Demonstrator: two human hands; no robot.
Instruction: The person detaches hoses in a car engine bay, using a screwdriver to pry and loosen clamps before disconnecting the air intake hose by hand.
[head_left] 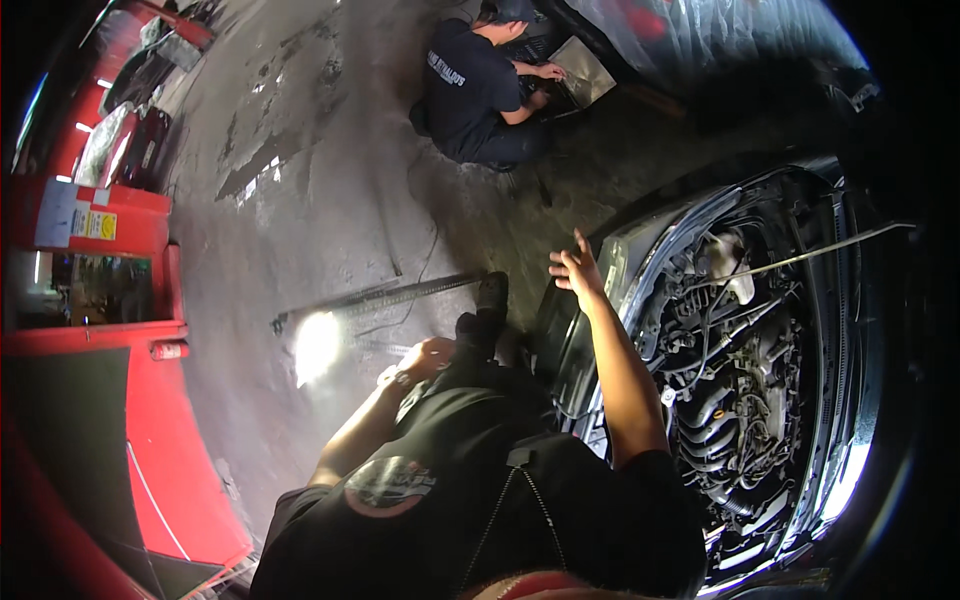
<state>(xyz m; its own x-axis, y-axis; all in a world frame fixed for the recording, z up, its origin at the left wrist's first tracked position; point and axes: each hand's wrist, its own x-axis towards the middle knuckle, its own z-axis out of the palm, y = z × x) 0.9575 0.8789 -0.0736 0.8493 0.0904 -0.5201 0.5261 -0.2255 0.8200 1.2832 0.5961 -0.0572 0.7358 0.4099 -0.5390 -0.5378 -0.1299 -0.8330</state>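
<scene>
My right hand (577, 270) is raised beside the front corner of a dark car (566, 350), its fingers spread and nothing in them. Close by is the car's headlight (622, 262). Low near my thigh hangs my left hand (430, 357), with a watch (402, 377) on the wrist; its fingers are turned away and partly hidden. To my right lies the exposed engine (730, 420), with hoses and pipes around it. A thin prop rod (800, 258) slants across the engine bay.
A bright work light (317, 345) shines near a long dark frame (390, 294) on the floor. Ahead, a person (470, 95) crouches, hands at a flat panel (588, 75). A red wall (170, 440) with a fire extinguisher (170, 350) stands left; a dark red car (140, 145) is beyond.
</scene>
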